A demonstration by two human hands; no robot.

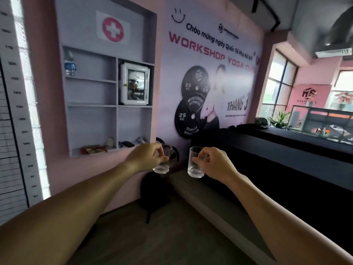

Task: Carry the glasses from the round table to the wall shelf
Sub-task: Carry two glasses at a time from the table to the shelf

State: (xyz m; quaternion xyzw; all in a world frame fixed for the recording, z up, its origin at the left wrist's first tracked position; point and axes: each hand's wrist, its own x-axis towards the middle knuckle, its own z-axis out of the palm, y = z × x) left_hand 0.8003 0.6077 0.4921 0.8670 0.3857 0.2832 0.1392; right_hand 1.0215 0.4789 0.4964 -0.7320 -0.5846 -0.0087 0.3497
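A: Item one, left hand (pixel 147 159): we have it closed round a clear glass (pixel 164 161), thumb and fingers pinching the wall near the rim. Glass upright, base down, apparently empty.

B: Item two, right hand (pixel 212 163): likewise closed on a second glass (pixel 195 163), held by its side. Upright, long axis vertical, slightly blurred.

A: Item three, destination: the wall shelf (pixel 107 104), a recessed unit of open compartments, lies up and to the left of both our hands. The round table is not in view.

B: Contents already there: a water bottle (pixel 69 64) in the top left compartment, a white cabinet (pixel 134 85) in the right one, and small oddments along the bottom ledge (pixel 95 150). The two middle left compartments look bare.

A: Bearing, then. Our left hand is the nearer of the two; its glass sits just right of the shelf's lower right corner. The right hand's glass is farther off, with the left one between it and the shelf.

B: We judge the left glass goes in first, travelling left and upward and kept vertical. The right would follow across the same line.

A: Risk noted: the two glasses are near each other and could knock together as we swing left.
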